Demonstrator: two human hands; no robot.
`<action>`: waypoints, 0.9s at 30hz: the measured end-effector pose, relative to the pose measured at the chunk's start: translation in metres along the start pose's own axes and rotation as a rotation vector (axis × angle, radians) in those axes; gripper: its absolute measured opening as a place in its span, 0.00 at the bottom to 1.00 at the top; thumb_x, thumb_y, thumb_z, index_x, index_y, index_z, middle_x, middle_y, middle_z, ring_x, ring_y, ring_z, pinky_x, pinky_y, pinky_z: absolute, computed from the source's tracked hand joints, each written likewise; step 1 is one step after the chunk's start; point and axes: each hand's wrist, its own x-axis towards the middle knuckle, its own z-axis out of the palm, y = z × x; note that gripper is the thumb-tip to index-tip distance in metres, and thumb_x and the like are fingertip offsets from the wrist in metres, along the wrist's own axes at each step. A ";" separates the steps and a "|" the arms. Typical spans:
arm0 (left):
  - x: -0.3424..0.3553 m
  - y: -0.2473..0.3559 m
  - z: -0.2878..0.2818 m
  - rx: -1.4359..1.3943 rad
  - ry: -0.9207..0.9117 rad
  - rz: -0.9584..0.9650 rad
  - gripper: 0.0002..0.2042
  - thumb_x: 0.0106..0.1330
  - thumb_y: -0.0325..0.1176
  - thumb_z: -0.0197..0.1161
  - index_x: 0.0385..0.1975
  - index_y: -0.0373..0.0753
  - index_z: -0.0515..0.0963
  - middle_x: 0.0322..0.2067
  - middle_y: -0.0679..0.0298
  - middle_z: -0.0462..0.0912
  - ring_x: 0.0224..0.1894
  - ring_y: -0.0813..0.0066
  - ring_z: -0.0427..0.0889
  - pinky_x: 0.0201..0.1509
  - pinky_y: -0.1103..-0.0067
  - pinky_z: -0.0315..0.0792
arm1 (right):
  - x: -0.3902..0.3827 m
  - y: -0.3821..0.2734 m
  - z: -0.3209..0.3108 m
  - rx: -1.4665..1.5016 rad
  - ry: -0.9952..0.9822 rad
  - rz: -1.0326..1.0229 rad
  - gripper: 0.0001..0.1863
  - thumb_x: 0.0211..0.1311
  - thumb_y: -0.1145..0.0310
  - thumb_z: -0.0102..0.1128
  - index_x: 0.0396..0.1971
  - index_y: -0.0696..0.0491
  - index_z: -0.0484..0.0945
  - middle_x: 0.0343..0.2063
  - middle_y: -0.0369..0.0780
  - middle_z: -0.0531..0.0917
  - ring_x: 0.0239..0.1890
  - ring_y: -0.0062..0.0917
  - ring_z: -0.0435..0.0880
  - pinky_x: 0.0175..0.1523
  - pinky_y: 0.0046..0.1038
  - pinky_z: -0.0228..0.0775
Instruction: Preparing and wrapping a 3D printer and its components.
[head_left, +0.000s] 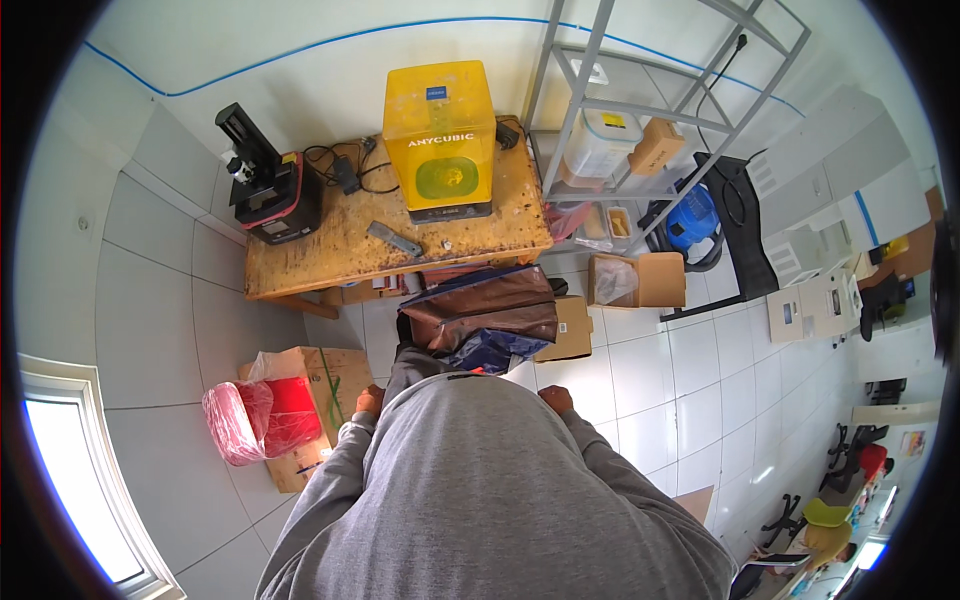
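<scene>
My left hand (370,400) hangs at my side, fingers curled into a fist, near the edge of a wooden board or box (343,375). On my other side my right hand (556,399) is curled closed over the white tiled floor. Neither hand shows anything sticking out of it, though the palms are hidden. Directly in front of me lies a large brown and blue bag (490,312), partly under the workbench. An open cardboard box (572,330) sits beside it, nearest to my right hand.
The stained wooden workbench (345,243) bears a yellow-covered machine (440,135), a black machine (275,195) and a small grey tool (395,238). Left stands a red plastic-wrapped item (260,420). A grey metal rack (575,95), another open box (660,279) and a blue vacuum cleaner (693,218) are right.
</scene>
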 end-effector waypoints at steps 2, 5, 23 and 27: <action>-0.003 0.007 -0.003 -0.034 -0.039 -0.125 0.21 0.72 0.53 0.56 0.44 0.41 0.84 0.45 0.46 0.87 0.49 0.44 0.87 0.52 0.58 0.81 | 0.007 0.019 0.009 0.023 0.026 -0.018 0.14 0.62 0.56 0.60 0.36 0.48 0.90 0.34 0.41 0.91 0.38 0.34 0.90 0.45 0.39 0.83; -0.004 -0.020 0.007 -0.024 -0.010 -0.086 0.21 0.72 0.52 0.56 0.45 0.40 0.84 0.47 0.46 0.87 0.50 0.44 0.87 0.52 0.59 0.82 | 0.010 0.020 0.014 -0.017 0.037 -0.079 0.15 0.60 0.56 0.65 0.38 0.52 0.89 0.33 0.43 0.91 0.36 0.32 0.91 0.45 0.37 0.82; 0.010 -0.014 0.042 0.103 -0.070 -0.098 0.17 0.68 0.49 0.60 0.43 0.45 0.88 0.41 0.47 0.89 0.45 0.45 0.90 0.44 0.57 0.85 | 0.007 0.026 -0.014 -0.183 0.108 -0.404 0.14 0.60 0.52 0.61 0.26 0.44 0.89 0.28 0.40 0.90 0.33 0.38 0.91 0.36 0.44 0.83; 0.016 -0.030 0.054 0.122 -0.052 -0.094 0.16 0.67 0.49 0.60 0.42 0.46 0.88 0.40 0.48 0.90 0.43 0.47 0.90 0.43 0.58 0.85 | 0.005 0.001 -0.021 -0.228 0.099 -0.362 0.14 0.61 0.52 0.60 0.27 0.44 0.89 0.29 0.40 0.90 0.33 0.39 0.91 0.36 0.44 0.83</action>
